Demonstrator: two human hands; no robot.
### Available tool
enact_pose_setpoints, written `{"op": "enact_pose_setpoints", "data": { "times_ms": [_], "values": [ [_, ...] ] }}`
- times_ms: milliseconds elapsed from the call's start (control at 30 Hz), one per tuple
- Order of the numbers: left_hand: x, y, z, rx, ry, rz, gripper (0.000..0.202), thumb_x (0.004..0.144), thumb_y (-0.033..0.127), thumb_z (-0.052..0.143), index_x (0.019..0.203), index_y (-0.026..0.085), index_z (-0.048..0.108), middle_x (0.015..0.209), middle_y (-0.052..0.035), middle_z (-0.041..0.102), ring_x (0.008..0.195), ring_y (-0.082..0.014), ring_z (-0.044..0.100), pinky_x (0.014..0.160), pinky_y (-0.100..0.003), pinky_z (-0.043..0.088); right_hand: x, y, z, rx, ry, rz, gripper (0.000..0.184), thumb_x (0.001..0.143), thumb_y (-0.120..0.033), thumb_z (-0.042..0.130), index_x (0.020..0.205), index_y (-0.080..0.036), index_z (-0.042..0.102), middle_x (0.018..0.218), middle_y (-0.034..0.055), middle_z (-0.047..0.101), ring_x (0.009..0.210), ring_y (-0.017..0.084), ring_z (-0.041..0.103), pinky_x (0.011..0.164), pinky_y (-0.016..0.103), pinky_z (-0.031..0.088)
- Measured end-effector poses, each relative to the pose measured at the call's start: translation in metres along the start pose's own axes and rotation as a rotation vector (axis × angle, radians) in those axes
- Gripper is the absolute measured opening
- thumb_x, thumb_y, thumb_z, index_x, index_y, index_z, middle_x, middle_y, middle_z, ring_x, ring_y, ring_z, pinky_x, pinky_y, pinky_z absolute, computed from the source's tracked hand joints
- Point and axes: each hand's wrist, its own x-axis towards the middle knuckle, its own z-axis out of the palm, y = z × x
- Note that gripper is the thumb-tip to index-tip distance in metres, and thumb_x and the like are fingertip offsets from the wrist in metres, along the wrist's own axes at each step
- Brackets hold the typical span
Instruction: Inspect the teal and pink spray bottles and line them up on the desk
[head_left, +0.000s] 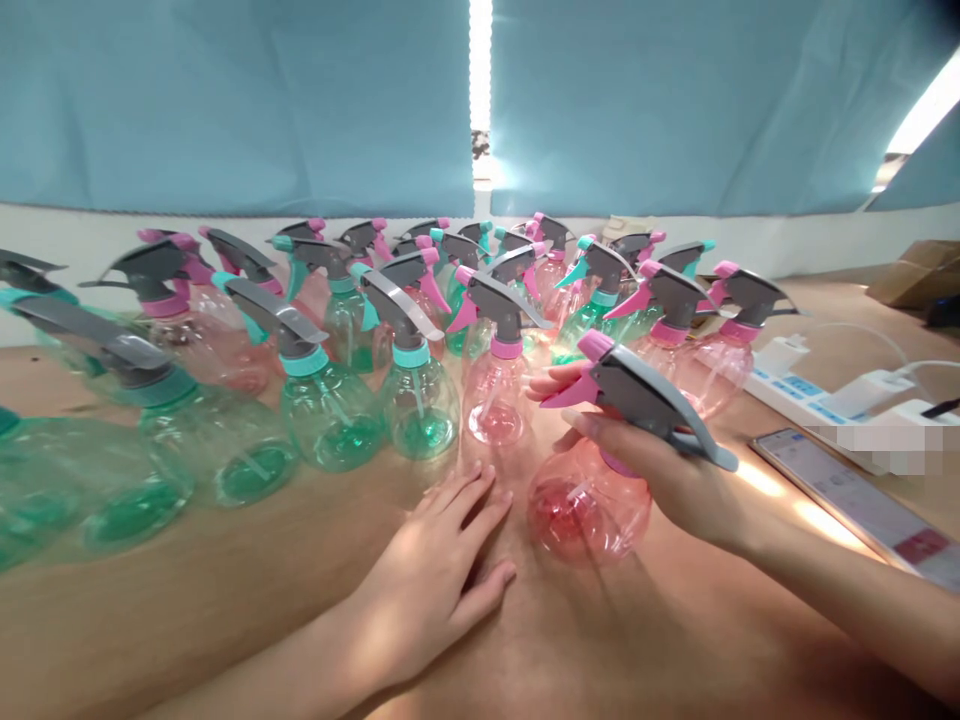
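My right hand (pixel 660 470) is closed around the neck and grey trigger head of a pink spray bottle (pixel 589 505), which stands on the wooden table (pixel 225 590). My left hand (pixel 439 570) lies flat on the table just left of that bottle, fingers stretched out and holding nothing. Right behind both hands stand another pink spray bottle (pixel 495 390) and a green spray bottle (pixel 420 395).
Several pink and green spray bottles with grey triggers crowd the far and left parts of the table. A phone (pixel 862 505) lies at the right, beside a white power strip (pixel 817 395) with plugs. A cardboard box (pixel 915 272) sits far right. Blue curtains hang behind.
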Motion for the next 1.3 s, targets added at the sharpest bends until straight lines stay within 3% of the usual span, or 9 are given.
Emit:
{"op": "enact_pose_setpoints", "data": {
  "times_ms": [200,400,667,900,1133,1300],
  "values": [
    [0.0004,0.0017,-0.0023,0.012,-0.04,-0.014,0.051,0.096,0.039,0.051,0.143,0.019,0.044,0.151,-0.0115,0.041,0.14,-0.0296,0.034,0.111,-0.05,0.034,-0.0017,-0.0011,-0.0008,0.008,-0.06,0.0,0.027,0.092,-0.037,0.056,0.118,-0.031,0.063,0.086,0.0016,0.072,0.094,0.029,0.068,0.081,0.049,0.056],
    [-0.0002,0.001,-0.0012,0.003,-0.022,-0.007,0.052,0.096,0.039,0.052,0.144,0.02,0.044,0.152,-0.0111,0.04,0.14,-0.0301,0.034,0.111,-0.05,0.033,-0.0003,-0.0005,0.0003,0.065,-0.07,-0.03,0.032,0.092,-0.036,0.057,0.123,-0.031,0.061,0.101,0.0029,0.072,0.1,0.03,0.067,0.08,0.048,0.057],
    [-0.0003,-0.0005,0.0001,-0.018,-0.004,-0.003,0.052,0.095,0.039,0.052,0.143,0.021,0.044,0.15,-0.0102,0.042,0.139,-0.0314,0.037,0.11,-0.051,0.035,-0.0011,-0.0022,-0.0015,0.059,-0.102,0.006,0.028,0.093,-0.035,0.056,0.12,-0.032,0.062,0.081,0.0014,0.072,0.09,0.03,0.069,0.08,0.048,0.057],
    [-0.0011,-0.0003,-0.0002,-0.003,0.0,0.005,0.052,0.096,0.039,0.052,0.143,0.02,0.044,0.15,-0.0113,0.043,0.139,-0.0307,0.036,0.111,-0.05,0.034,-0.0019,-0.0028,-0.0025,-0.012,-0.071,0.004,0.031,0.092,-0.037,0.057,0.122,-0.033,0.061,0.082,0.0005,0.073,0.095,0.029,0.068,0.082,0.047,0.055],
    [-0.0008,-0.0001,-0.0001,-0.014,-0.005,-0.008,0.052,0.095,0.039,0.051,0.144,0.022,0.043,0.151,-0.0105,0.041,0.139,-0.031,0.035,0.111,-0.051,0.034,-0.0042,-0.0018,-0.0016,-0.051,-0.038,-0.027,0.022,0.091,-0.036,0.058,0.111,-0.033,0.065,0.074,-0.0007,0.07,0.083,0.027,0.069,0.07,0.041,0.056],
    [-0.0003,0.0002,-0.0012,-0.004,-0.004,0.011,0.051,0.096,0.039,0.051,0.142,0.018,0.045,0.151,-0.0122,0.041,0.14,-0.0307,0.035,0.111,-0.05,0.034,-0.0034,-0.0033,-0.0037,-0.092,-0.043,0.042,0.028,0.091,-0.038,0.057,0.119,-0.036,0.063,0.074,-0.0019,0.069,0.079,0.026,0.068,0.069,0.041,0.055]
  ]
}}
